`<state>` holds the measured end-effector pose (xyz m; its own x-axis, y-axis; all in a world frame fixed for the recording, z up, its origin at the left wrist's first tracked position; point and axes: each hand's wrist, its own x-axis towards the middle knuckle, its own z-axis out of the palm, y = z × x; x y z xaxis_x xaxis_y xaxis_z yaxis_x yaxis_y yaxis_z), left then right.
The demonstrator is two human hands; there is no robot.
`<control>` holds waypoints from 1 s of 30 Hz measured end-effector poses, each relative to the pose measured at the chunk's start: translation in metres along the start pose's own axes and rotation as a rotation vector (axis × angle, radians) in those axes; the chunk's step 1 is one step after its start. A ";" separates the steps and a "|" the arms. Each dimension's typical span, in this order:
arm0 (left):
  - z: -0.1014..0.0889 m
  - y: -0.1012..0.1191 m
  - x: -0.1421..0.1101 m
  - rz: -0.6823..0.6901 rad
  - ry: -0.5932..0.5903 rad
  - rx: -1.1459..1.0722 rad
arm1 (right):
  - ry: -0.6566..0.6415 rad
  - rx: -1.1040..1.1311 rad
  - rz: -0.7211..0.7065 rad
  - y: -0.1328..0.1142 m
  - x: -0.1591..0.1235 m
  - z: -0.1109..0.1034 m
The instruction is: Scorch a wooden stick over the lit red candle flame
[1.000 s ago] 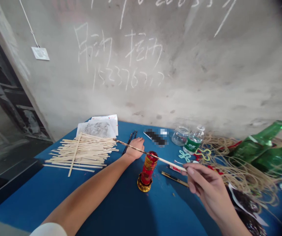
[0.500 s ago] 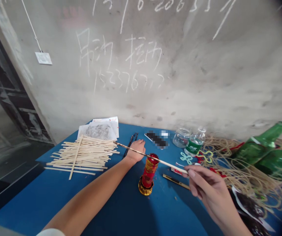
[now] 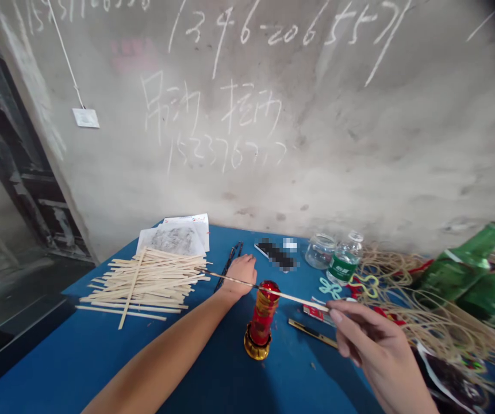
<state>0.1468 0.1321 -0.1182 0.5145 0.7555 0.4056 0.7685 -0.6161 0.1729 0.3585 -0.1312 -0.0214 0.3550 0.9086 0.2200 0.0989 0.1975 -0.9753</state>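
I had my R hand pinching the pale end of a slim wooden stick w/ a darkened far half. Its long axis ran L & slightly away from that grip, crossing the top of the upright red-and-gold cylinder; contact unclear. My L hand, nearer the cyl., lay on the blue surface beside thin dark sticks; couldn't tell if it gripped any.

- Open room is on the blue table, at the near side of the red holder.
- Above this holder, the held stick crosses.
- The left forearm blocks the left passage.
- Tangled cord obstructs the right.
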 end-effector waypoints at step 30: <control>-0.001 0.001 -0.001 -0.035 -0.022 -0.011 | -0.028 -0.224 -0.271 -0.004 -0.012 0.015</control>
<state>0.1468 0.1309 -0.1174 0.4954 0.7814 0.3795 0.7821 -0.5913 0.1965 0.3399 -0.1378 -0.0206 0.2625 0.8446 0.4665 0.3889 0.3499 -0.8523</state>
